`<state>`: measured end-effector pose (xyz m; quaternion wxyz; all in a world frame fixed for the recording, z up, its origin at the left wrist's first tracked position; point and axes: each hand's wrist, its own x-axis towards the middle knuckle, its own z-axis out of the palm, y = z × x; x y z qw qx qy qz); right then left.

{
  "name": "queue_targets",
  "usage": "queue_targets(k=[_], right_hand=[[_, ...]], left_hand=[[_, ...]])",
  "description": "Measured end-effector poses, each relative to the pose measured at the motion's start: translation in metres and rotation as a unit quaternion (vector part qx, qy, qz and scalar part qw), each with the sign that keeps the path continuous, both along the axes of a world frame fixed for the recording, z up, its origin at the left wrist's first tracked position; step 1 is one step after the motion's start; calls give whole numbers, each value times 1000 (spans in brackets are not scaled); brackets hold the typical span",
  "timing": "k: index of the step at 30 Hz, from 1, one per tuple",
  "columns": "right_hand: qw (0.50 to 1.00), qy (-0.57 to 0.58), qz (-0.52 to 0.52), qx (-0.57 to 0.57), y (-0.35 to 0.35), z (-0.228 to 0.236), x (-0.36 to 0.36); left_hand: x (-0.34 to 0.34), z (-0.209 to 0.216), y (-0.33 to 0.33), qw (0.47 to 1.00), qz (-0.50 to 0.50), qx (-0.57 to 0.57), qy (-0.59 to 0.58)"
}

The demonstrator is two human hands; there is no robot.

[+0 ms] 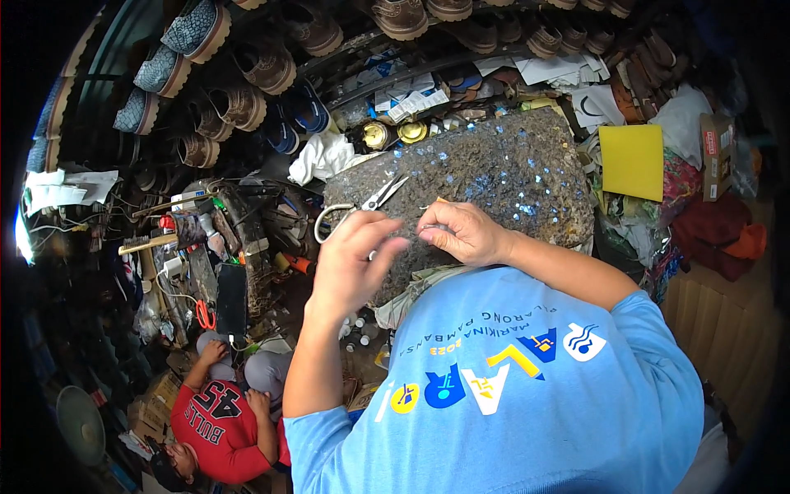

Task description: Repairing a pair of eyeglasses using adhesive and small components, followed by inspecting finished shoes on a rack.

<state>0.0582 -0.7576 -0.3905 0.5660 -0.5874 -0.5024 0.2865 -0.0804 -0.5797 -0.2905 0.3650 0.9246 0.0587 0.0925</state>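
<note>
Over the dark, rough work block [527, 156], flecked with blue bits, both my hands are close together in front of my blue shirt. My left hand [352, 251] has its thumb apart from the loosely bent fingers, and nothing shows between them. Just to its right, my right hand [465, 233] is closed in a pinch. A tiny pale tan bit shows by its fingers, too small to name. Scissors [387, 193] with pale handles lie open on the block's left side, their handles partly behind my left hand.
Behind the block stand open tins [375, 135] beside a white cloth [321, 156]. Shoes [263, 62] line shelves at the back left. A yellow sheet [631, 162] is at the right. Lower left, a person in a red jersey [222, 428] sits near a cluttered tool bench [226, 247].
</note>
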Motion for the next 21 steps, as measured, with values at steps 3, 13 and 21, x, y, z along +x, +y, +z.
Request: queue_targets(k=[3,13,21], right_hand=[[999,-42,8,-3,-1,2,-1],[989,-136,-39,50,5,-4,-15],[985,-162,-44,36,3,0,-20]], left_hand=[[14,8,-14,995,-63,79,-11],[17,9,-16,970,-135,187,76],[7,4,-20,967,31,-31,253]])
